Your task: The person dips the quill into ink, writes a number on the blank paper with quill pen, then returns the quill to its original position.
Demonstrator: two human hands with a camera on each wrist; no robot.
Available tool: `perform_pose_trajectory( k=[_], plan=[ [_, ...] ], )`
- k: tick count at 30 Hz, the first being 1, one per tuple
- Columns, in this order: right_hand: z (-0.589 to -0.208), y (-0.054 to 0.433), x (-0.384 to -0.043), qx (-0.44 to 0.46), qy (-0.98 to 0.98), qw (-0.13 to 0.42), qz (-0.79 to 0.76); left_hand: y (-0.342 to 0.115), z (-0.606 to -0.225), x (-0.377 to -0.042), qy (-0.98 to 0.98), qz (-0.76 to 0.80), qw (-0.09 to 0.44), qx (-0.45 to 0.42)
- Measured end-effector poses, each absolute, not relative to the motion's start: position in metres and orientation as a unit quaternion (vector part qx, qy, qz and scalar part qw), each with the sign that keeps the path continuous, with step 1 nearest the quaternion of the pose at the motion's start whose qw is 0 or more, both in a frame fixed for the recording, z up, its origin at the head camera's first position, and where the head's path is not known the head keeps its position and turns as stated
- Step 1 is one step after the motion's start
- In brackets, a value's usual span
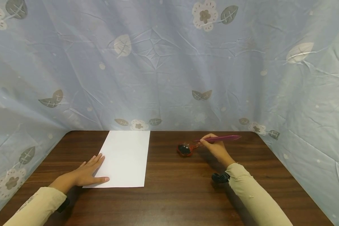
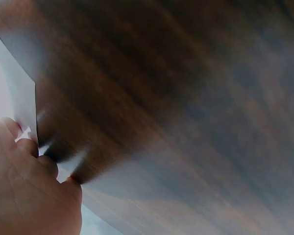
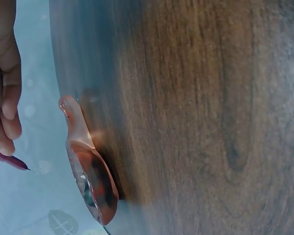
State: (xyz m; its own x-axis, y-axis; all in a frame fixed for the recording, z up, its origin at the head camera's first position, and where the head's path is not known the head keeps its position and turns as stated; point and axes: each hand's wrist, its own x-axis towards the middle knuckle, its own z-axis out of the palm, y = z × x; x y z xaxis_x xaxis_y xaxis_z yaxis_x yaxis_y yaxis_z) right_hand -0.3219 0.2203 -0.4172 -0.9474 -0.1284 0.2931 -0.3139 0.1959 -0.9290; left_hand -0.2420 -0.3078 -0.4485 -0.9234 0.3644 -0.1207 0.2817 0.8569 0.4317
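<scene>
A white sheet of paper point(image 1: 127, 157) lies on the left part of the brown table. My left hand point(image 1: 86, 172) rests flat on the sheet's left edge, thumb spread away from the fingers. To the right is a translucent reddish spoon point(image 1: 188, 152) with something black in its bowl; the right wrist view shows the spoon point(image 3: 78, 128) lying on the wood. Just over its handle, my right hand point(image 1: 218, 150) pinches a slim purple pen point(image 1: 226, 138) between thumb and fingers. The pen point(image 3: 9, 159) has a fine dark tip, pointing left in the head view.
The wood-grain table point(image 1: 172, 201) ends at a pale blue curtain point(image 1: 169, 78) with leaf and flower prints, which hangs along the back and both sides. A dark strap point(image 1: 221, 178) sits at my right wrist, beside the beige sleeve point(image 1: 251, 191).
</scene>
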Motion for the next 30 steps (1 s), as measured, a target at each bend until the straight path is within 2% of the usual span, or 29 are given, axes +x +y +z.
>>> perform_pose_trajectory(
  k=[8, 14, 18, 22, 30],
  plan=[
    [-0.426, 0.224, -0.33, 0.18, -0.768, 0.046, 0.613, -0.301, -0.436, -0.236, 0.957, 0.206, 0.114, 0.171],
    [-0.423, 0.227, -0.329, 0.218, -0.758, -0.018, 0.615, -0.301, -0.435, -0.236, 0.958, 0.198, 0.115, 0.171],
    [-0.419, 0.227, -0.332, 0.205, -0.782, -0.047, 0.587, -0.302, -0.437, -0.236, 0.957, 0.204, 0.115, 0.17],
    [-0.415, 0.227, -0.332, 0.137, -0.832, -0.094, 0.529, -0.304, -0.44, -0.238, 0.956, 0.211, 0.11, 0.171],
    [-0.414, 0.22, -0.337, 0.176, -0.787, -0.074, 0.586, -0.304, -0.441, -0.238, 0.956, 0.214, 0.109, 0.171]
  ],
)
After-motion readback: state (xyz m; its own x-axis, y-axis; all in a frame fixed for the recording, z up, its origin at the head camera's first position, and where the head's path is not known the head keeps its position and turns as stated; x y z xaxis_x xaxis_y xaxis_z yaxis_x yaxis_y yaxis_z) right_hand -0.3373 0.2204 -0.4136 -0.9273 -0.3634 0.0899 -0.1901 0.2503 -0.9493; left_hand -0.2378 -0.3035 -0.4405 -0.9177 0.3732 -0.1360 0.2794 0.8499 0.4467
